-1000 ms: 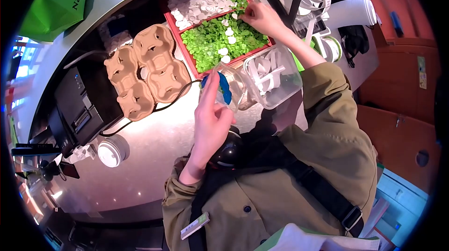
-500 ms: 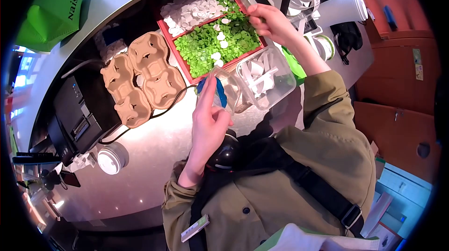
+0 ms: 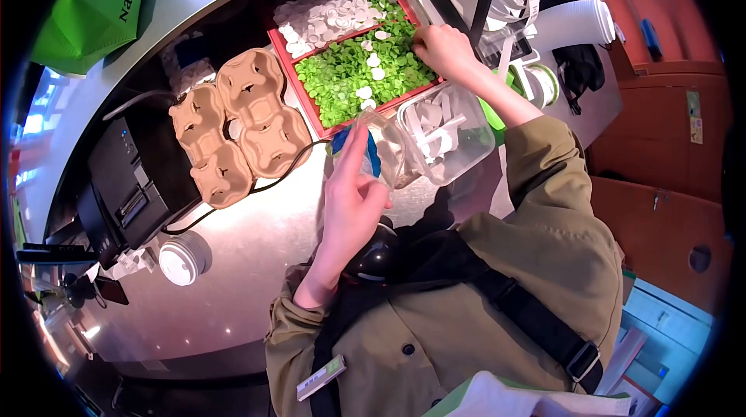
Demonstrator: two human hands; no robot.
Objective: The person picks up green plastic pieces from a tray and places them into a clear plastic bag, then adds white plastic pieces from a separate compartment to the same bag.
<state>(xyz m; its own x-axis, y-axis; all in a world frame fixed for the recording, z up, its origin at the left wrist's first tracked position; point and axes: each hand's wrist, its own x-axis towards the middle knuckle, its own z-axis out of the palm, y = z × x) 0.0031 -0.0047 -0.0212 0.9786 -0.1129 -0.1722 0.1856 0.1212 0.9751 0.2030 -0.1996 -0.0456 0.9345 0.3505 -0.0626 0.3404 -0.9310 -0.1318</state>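
My left hand (image 3: 351,203) has its fingers stretched out over a clear plastic container (image 3: 395,154) with something blue (image 3: 374,159) in or behind it. Its thumb is bent in at the side. At the right edge of the red divided tray (image 3: 305,94), my right hand (image 3: 448,50) is closed with its fingertips curled down beside the green pieces; anything in them is hidden. Small round green pieces (image 3: 342,79) fill the near compartment, with several white discs (image 3: 378,73) on top. White pieces (image 3: 330,13) fill most of the far compartment.
A clear tub (image 3: 475,149) of white paper strips stands beside the tray. To the left are two brown cardboard cup carriers (image 3: 221,172), a black printer (image 3: 128,191) with its cable, and a stack of white lids (image 3: 179,261). Stacked white cups (image 3: 571,20) lie at the right.
My right hand's fingers have curled in and down at the tray's right edge. My left hand stays at the clear container. The view has shifted slightly.
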